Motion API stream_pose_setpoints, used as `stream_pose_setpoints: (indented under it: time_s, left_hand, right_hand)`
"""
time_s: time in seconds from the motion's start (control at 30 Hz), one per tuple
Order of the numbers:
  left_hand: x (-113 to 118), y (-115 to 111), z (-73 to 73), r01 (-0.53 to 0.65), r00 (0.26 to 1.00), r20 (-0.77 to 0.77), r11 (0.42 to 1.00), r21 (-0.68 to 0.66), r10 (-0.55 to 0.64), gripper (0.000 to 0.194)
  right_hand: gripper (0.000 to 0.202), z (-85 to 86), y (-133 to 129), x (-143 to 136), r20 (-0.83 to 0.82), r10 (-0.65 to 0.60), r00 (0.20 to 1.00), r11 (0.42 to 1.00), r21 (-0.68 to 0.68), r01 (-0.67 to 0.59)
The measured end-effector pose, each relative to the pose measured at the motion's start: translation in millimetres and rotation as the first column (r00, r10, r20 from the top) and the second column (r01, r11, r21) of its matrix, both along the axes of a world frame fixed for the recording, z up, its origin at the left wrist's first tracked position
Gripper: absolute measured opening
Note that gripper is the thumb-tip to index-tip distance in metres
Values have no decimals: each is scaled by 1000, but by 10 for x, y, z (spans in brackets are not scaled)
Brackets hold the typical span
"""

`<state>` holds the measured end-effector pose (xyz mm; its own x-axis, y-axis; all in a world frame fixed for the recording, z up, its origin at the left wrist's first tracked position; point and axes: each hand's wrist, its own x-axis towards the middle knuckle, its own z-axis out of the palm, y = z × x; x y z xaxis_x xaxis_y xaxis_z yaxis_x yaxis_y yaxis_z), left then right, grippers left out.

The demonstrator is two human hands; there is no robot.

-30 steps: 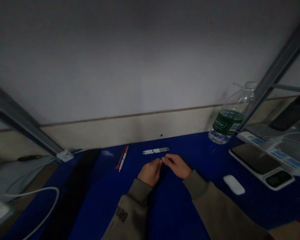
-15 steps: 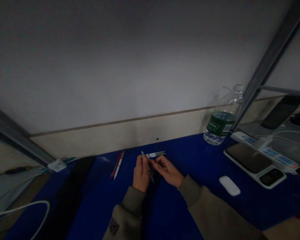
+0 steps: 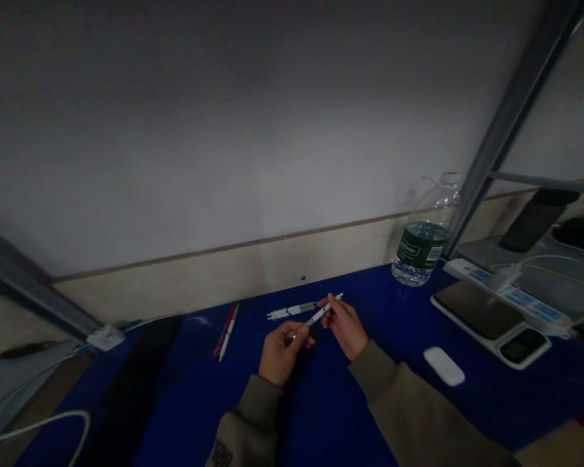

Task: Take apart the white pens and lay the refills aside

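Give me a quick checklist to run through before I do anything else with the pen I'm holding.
1. Held pen steadied by both left hand and right hand: ok.
2. Writing tip out or in: cannot tell, too small and dim.
3. Right hand's fingers not touching the pair of pens behind: cannot tell, they overlap in view.
4. Red pen and the white pen beside it away from the hands: ok.
5. Bottle upright: ok.
6. Bright light: not ok, the scene is dim.
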<state>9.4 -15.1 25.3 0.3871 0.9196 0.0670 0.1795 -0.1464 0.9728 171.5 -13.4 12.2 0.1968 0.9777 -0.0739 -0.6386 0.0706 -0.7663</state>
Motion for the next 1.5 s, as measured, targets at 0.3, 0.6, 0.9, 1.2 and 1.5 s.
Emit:
stream_pose_setpoints:
  time_s: [0.3, 0.6, 0.9, 1.2, 1.5]
  left_hand:
    - [118, -132, -81, 108, 860, -507, 955, 276, 49, 45]
    - [-7, -25, -100, 151, 475, -831, 904, 399, 288, 51]
    - [33, -63, -70, 239, 487, -842, 892, 384, 232, 41]
    - [31, -64, -83, 247, 492, -840, 888, 388, 230, 40]
    - [24, -59, -127, 260, 493, -834, 873, 413, 248, 40]
  right_hand:
    - [30, -3, -35, 66, -261, 155, 953, 988, 39, -150]
    - [39, -52, -62, 334, -149, 144, 978, 988, 84, -132]
    - [36, -30, -83, 250, -142, 184, 973, 981, 84, -174]
    - [38, -38, -97, 253, -131, 193, 972, 979, 95, -182]
    - [37, -40, -106, 251, -280, 232, 931, 972, 106, -210]
